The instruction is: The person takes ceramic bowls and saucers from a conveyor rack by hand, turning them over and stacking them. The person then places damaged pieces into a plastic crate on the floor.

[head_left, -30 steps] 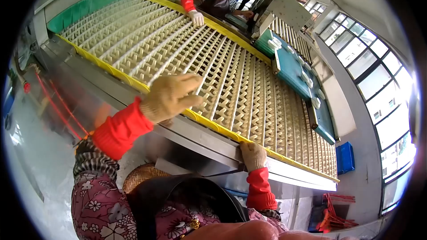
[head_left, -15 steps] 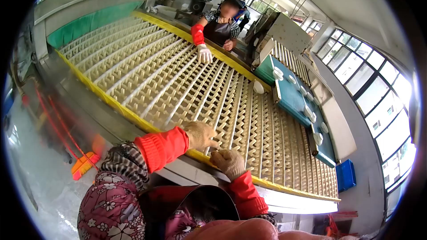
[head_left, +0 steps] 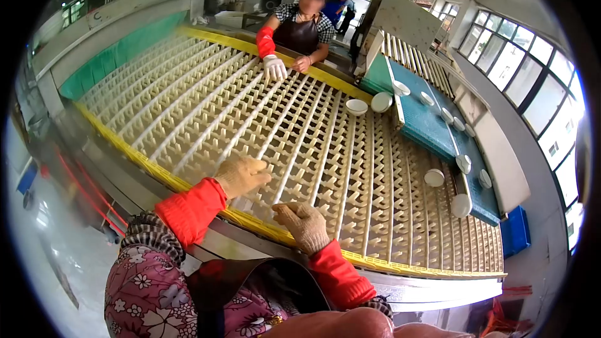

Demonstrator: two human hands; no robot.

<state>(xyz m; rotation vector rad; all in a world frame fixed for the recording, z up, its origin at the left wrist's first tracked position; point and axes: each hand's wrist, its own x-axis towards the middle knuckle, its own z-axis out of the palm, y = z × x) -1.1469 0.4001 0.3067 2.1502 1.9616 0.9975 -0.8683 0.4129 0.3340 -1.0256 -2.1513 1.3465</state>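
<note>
Both my hands wear tan knit gloves and red sleeve covers. My left hand point(head_left: 243, 176) hovers over the near side of a wide peg conveyor point(head_left: 294, 131), fingers stretched toward the right and slightly apart, with no object seen in it. Lower and to the right, my right hand point(head_left: 303, 224) is closed in a pinch by the yellow near edge point(head_left: 250, 218). Whether anything is between its fingertips cannot be made out. White bowls lie farther off on the pegs: one bowl point(head_left: 357, 107) at the far edge, another bowl point(head_left: 434, 178) on the right.
Across the conveyor stands a co-worker, whose gloved hand point(head_left: 274, 67) rests over the pegs and whose bare hand point(head_left: 302, 64) is at the edge. A teal belt point(head_left: 426, 128) at right carries several white bowls. A blue crate point(head_left: 516, 231) stands beyond the conveyor's right end.
My hands are farther apart, the left having moved away from the right. More bowls now lie on the pegs beside the teal belt. The view has shifted, and the co-worker's hands are closer together.
</note>
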